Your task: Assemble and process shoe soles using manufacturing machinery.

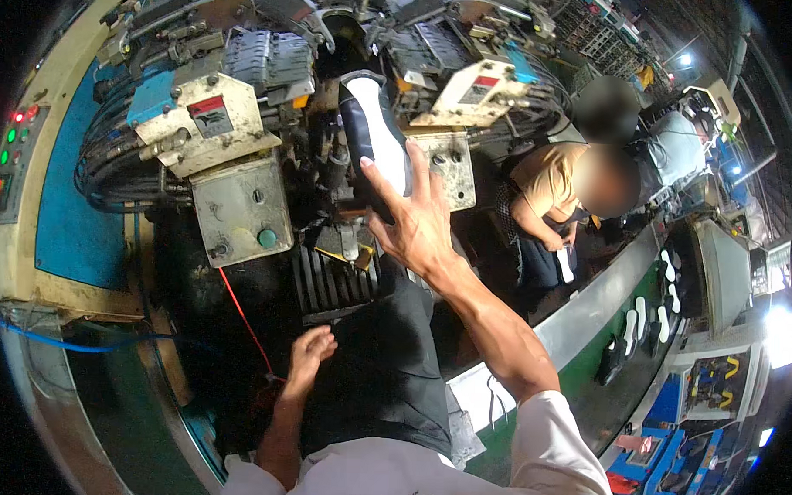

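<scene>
A black shoe upper on a last [355,128] sits sole-up in the middle of the machine, its white insole [374,124] facing me. My right hand [421,227] reaches forward and grips its near end, with fingers spread along the insole and the side. Part of that grip is hidden under the palm. Down by my lap, my left hand [309,354] is loosely curved, with nothing seen in it. Beyond the shoe are the machine's dark jaws [347,36].
Cream machine heads [210,119] and metal boxes [243,209] flank the shoe. A lit control panel [14,147] stands at left. To the right, a seated co-worker [546,192] handles another shoe piece. A green conveyor [575,376] carries several black shoes with white insoles [630,330].
</scene>
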Action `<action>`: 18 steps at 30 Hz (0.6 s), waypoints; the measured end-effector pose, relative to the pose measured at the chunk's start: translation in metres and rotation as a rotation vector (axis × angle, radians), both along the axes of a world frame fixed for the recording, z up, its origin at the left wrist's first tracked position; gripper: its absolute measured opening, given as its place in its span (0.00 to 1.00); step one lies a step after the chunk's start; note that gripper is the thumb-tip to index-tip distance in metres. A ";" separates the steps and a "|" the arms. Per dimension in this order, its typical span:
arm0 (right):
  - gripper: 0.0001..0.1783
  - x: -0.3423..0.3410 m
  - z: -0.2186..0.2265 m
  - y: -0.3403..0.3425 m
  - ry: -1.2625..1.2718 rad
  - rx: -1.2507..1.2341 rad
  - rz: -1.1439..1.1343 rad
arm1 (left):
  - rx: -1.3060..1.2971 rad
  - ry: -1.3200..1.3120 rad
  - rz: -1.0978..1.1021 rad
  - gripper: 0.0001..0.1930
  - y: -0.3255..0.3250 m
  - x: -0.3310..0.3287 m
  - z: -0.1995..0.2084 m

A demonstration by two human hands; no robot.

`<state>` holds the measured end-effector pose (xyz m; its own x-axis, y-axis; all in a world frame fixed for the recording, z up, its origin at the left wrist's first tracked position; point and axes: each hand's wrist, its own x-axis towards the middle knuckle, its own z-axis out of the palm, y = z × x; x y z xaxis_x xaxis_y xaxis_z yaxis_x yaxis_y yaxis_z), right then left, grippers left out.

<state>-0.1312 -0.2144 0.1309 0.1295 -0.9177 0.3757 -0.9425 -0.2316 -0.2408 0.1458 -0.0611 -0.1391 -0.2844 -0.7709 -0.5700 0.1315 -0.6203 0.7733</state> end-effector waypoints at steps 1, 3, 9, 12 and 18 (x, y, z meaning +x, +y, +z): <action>0.51 0.003 -0.005 -0.012 -0.001 0.001 0.005 | -0.192 -0.094 -0.047 0.15 0.009 0.009 -0.015; 0.51 0.008 -0.012 -0.026 0.013 -0.042 -0.034 | -0.183 -0.245 -0.102 0.16 0.017 0.017 -0.015; 0.46 0.028 -0.018 -0.036 -0.097 0.040 -0.068 | -0.247 -0.258 -0.081 0.14 0.003 0.047 -0.020; 0.48 0.035 -0.022 -0.033 -0.075 -0.001 -0.061 | -0.149 -0.173 0.033 0.14 -0.017 0.052 -0.025; 0.50 0.046 -0.043 -0.026 -0.010 -0.125 -0.065 | -0.132 -0.117 0.136 0.17 -0.016 0.036 -0.003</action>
<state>-0.0857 -0.2405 0.0877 0.0676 -0.8700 0.4884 -0.9543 -0.1993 -0.2229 0.1821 -0.0774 -0.1422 -0.1102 -0.8679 -0.4845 0.1115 -0.4951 0.8616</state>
